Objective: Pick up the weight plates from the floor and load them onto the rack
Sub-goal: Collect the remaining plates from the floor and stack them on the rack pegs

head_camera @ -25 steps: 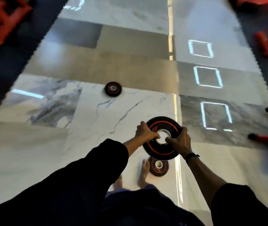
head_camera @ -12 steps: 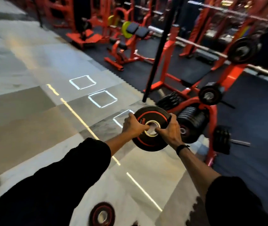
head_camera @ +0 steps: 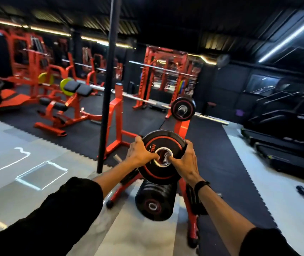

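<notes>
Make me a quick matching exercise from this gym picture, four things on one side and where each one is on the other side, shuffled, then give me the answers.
Things:
1. weight plate
2. stack of plates
3. black pole
4. wristband

Places:
A. standing upright on the floor, left of the hands
B. on the right forearm, just behind the right hand
C. loaded on the red rack, low down, below the hands
D. held in the air between the left hand and right hand

Pairs: 1-D, 2-C, 3-A, 4-B
</notes>
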